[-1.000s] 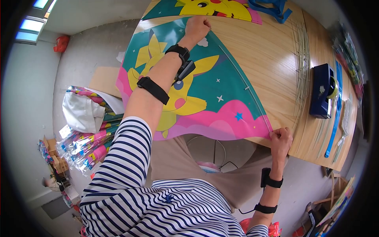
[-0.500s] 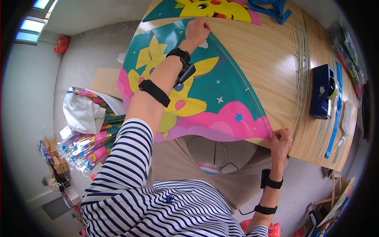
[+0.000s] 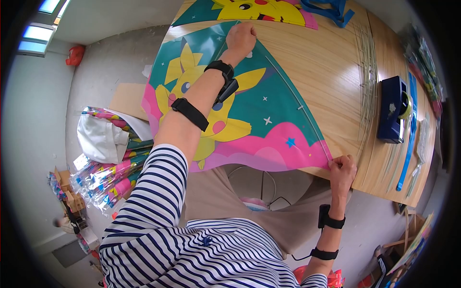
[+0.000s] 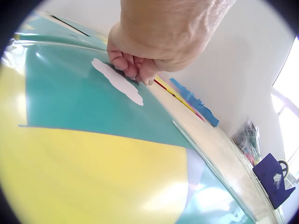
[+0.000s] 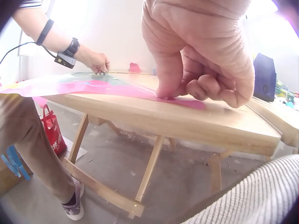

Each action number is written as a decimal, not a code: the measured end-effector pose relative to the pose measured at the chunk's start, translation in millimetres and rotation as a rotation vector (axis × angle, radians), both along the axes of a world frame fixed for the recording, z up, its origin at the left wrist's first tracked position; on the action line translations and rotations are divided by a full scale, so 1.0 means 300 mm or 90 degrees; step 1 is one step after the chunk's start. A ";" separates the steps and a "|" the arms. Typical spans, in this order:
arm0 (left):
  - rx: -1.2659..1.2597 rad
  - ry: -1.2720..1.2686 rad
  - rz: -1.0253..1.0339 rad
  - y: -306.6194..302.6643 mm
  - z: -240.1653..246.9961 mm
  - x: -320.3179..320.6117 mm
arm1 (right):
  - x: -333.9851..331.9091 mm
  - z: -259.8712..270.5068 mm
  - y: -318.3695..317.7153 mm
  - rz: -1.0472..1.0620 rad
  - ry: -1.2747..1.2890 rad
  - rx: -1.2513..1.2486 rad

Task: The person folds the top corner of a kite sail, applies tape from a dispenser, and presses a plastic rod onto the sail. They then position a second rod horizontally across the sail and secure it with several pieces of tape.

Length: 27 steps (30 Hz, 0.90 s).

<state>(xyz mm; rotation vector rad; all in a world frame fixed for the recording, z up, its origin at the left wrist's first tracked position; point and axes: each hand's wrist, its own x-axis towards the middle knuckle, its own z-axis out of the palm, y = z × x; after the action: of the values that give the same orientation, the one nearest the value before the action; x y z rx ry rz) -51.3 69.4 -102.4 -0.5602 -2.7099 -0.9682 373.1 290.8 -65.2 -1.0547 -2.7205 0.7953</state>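
Observation:
A thin triangular kite (image 3: 249, 105) printed with a yellow cartoon figure on green and pink lies across the wooden table (image 3: 326, 72). Along its right edge runs a slim pale rod (image 3: 300, 105). At the kite's top corner, my left hand (image 3: 241, 42) pinches the sheet with curled fingers; the left wrist view shows its fingertips by a white cloud print (image 4: 119, 81). My right hand (image 3: 342, 174) pinches the pink lower right corner between thumb and curled fingers, right at the table's front edge. Part of the figure is hidden behind my left forearm.
Another printed sheet (image 3: 259, 12) lies at the far side near a blue strap (image 3: 331, 12). To the right are thin rods (image 3: 367, 77), a tape dispenser (image 3: 391, 113) and a long blue strip (image 3: 407, 153). Bagged kites (image 3: 110, 177) stand at the left.
My left hand and forearm have shifted very slightly rightward and down at the top corner. The right hand keeps its hold on the lower corner, nearly unmoved.

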 end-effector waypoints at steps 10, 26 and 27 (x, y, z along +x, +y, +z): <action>-0.091 0.035 0.032 0.022 0.018 0.047 | 0.004 -0.009 0.001 -0.003 0.009 0.003; -0.181 0.156 0.109 0.010 0.024 0.077 | 0.002 0.003 -0.001 -0.006 0.005 -0.012; -0.166 0.153 0.120 -0.024 0.021 0.043 | 0.003 0.001 0.002 -0.006 0.004 -0.011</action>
<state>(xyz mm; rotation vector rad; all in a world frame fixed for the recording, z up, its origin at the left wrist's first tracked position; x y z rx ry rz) -38.4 62.1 -96.1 -0.4237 -2.6251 -0.4719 374.0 291.3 -65.0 -1.0662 -2.7057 0.8199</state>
